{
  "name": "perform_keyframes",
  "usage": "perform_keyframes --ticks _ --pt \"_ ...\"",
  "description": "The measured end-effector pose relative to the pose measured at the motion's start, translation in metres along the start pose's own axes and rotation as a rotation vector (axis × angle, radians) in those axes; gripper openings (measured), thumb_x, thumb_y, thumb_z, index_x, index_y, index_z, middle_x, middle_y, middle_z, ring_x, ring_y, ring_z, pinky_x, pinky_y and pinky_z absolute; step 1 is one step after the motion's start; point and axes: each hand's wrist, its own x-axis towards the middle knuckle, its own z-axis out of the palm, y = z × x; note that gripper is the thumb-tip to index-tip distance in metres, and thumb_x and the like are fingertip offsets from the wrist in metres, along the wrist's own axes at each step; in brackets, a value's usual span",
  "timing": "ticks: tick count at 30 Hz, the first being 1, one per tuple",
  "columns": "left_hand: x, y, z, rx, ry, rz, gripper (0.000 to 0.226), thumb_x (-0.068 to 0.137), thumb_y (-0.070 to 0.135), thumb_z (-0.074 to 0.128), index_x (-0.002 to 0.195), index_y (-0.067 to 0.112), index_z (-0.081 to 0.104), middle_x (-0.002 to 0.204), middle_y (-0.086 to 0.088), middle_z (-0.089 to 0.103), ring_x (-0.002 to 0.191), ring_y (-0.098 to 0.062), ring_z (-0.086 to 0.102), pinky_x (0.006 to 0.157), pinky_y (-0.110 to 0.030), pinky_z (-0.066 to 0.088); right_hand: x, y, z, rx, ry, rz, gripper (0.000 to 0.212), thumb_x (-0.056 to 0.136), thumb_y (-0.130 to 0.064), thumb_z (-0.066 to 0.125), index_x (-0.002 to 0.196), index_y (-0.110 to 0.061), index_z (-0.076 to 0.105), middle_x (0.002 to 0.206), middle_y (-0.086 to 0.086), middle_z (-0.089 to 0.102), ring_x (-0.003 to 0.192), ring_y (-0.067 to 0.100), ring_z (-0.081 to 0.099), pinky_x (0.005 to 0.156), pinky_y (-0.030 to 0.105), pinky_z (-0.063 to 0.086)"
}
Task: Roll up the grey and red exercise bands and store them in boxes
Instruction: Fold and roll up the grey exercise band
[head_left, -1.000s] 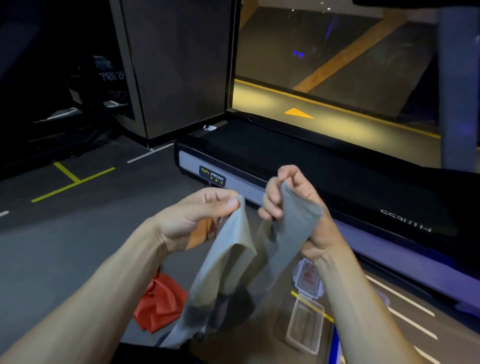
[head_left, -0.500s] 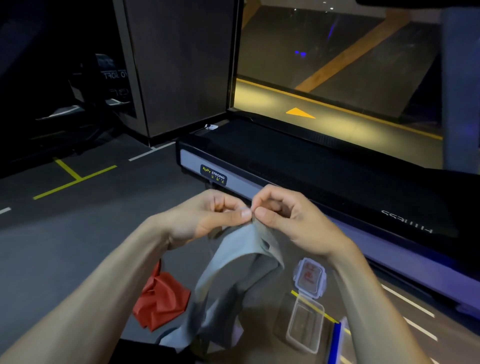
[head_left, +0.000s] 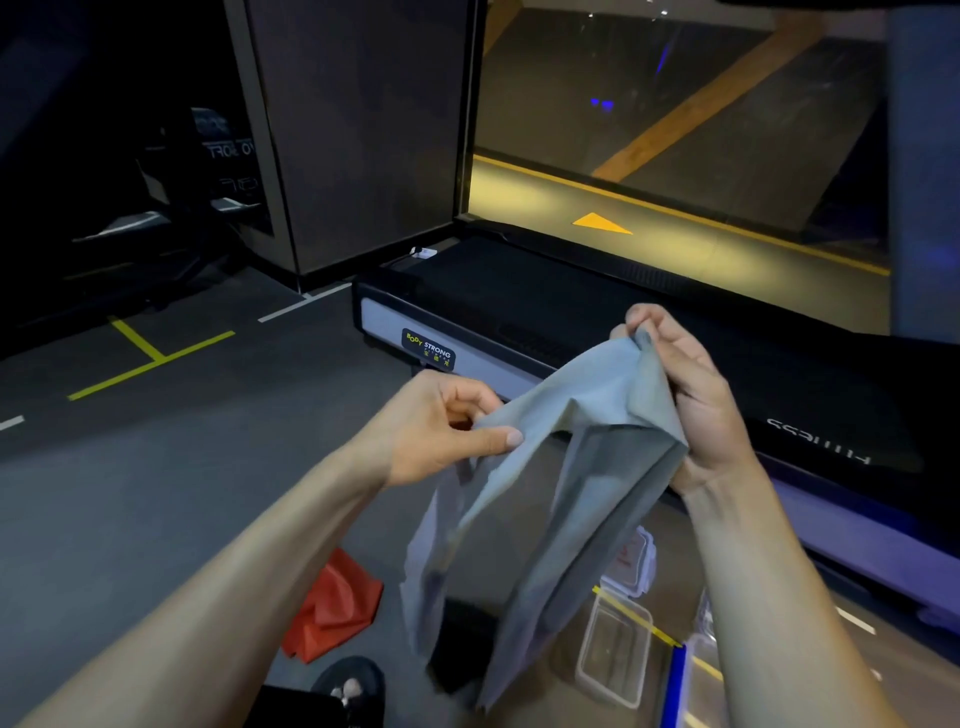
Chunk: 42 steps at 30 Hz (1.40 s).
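Two bands: the grey band (head_left: 566, 467) hangs at centre, pinched by the left hand (head_left: 441, 431) at 9 o'clock and the right hand (head_left: 675, 395) at 2; the red band (head_left: 332, 605) lies crumpled at 7. One clear box (head_left: 615, 652) and lid (head_left: 631, 564) at 5, the lid partly hidden. Since half a second ago the hands have parted, spreading the band.

Band (head_left: 566, 467) held up between left hand (head_left: 441, 426) and right hand (head_left: 685, 400). Second band (head_left: 332, 610) on floor (head_left: 156, 493), lower left. Box (head_left: 613, 654) and lid (head_left: 631, 566) on floor, lower right. Treadmill (head_left: 597, 312) beyond.
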Motion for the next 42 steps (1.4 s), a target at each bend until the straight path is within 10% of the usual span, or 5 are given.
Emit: perform_keyframes --ticks 6,29,42 --pt "0.01 -0.004 0.01 0.095 0.101 0.022 0.035 0.069 0.046 0.087 0.078 0.018 0.067 0.078 -0.023 0.068 0.065 -0.019 0.055 0.063 -0.038 0.043 0.0 -0.002 0.002 0.027 0.011 -0.004 0.006 0.095 -0.016 0.055 0.09 -0.017 0.059 0.077 -0.004 0.059 0.062 0.009 0.056 0.057 0.024 0.051" --pt "0.041 -0.037 0.0 0.05 -0.058 -0.075 0.005 0.086 0.028 0.079 0.085 0.023 0.077 0.082 -0.002 0.077 0.076 -0.015 0.066 0.075 -0.035 0.05 0.026 0.023 -0.026 0.02 0.083 0.055 0.014 0.099 -0.013 0.05 0.09 -0.017 0.06 0.078 -0.001 0.054 0.061 0.01 0.054 0.057 0.022 0.051" --pt "0.044 -0.029 -0.036 -0.444 -0.42 -0.254 0.017 0.088 0.027 0.077 0.089 0.012 0.069 0.083 -0.003 0.065 0.072 -0.009 0.062 0.067 -0.019 0.05 0.035 0.026 -0.086 -0.3 -0.068 0.204 0.016 0.087 -0.024 0.071 0.091 -0.011 0.062 0.077 0.014 0.047 0.061 0.014 0.046 0.054 0.022 0.038"
